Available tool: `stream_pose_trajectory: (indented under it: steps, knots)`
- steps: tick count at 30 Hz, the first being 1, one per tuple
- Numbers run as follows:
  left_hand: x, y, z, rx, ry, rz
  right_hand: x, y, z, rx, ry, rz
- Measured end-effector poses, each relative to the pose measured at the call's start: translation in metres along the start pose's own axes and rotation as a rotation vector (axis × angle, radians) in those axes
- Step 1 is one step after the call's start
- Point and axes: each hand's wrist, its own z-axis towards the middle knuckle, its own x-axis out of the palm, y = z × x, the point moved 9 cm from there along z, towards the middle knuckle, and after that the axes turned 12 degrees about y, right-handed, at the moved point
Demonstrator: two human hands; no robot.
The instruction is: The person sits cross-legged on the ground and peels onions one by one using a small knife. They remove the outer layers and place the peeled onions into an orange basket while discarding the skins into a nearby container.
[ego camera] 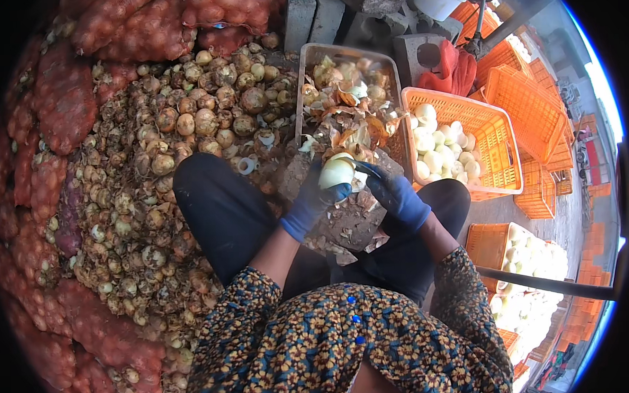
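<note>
My left hand (314,194), in a blue work glove with dark coated fingers, holds a peeled, pale onion (336,174) from its left and lower side. At the onion's right side is my right hand (395,193), gloved the same way, its dark fingertips against the top edge. A loose pale piece of onion layer (360,182) shows between the onion and my right fingers. Whether those fingers grip a small blade or only the layer is not clear. Both hands are above a rough stone block (341,226) strewn with skin scraps, between my knees.
Beyond my hands stands a plastic crate (304,93) of onions and skins. Right of it, an orange crate (491,133) holds peeled onions. A heap of unpeeled onions (133,203) spreads leftward, bordered by red mesh sacks (64,96). Concrete blocks (300,20) stand at the back.
</note>
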Motion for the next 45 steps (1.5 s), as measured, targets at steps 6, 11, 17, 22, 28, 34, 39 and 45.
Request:
stream_pose_trajectory:
  steps: [6, 11, 17, 22, 28, 34, 39, 45]
  knots:
    - [0.020, -0.030, 0.005, 0.117, 0.072, 0.215, 0.008, -0.059, 0.016, 0.027, -0.067, 0.104]
    - [0.013, 0.071, -0.002, -0.413, -0.052, -0.726, 0.027, -0.091, 0.027, 0.042, -0.013, 0.005]
    - [-0.008, 0.080, -0.002, -0.467, -0.138, -0.549, -0.009, -0.043, -0.014, 0.145, 0.247, -0.022]
    - [0.000, 0.028, 0.008, -0.074, -0.044, 0.161, 0.019, -0.050, -0.014, -0.067, 0.153, 0.024]
    - [-0.026, 0.010, -0.012, -0.081, -0.247, 0.700, 0.052, -0.052, -0.007, 0.143, -0.024, 0.081]
    - [-0.027, 0.014, -0.017, -0.279, -0.288, 0.915, 0.074, -0.050, -0.006, 0.246, -0.135, -0.014]
    - [-0.034, 0.024, -0.021, -0.341, -0.288, 1.011, 0.075, -0.057, -0.006, 0.260, -0.081, -0.008]
    - [-0.047, 0.029, -0.012, -0.148, -0.265, 0.615, 0.069, -0.078, -0.002, 0.019, -0.014, 0.359]
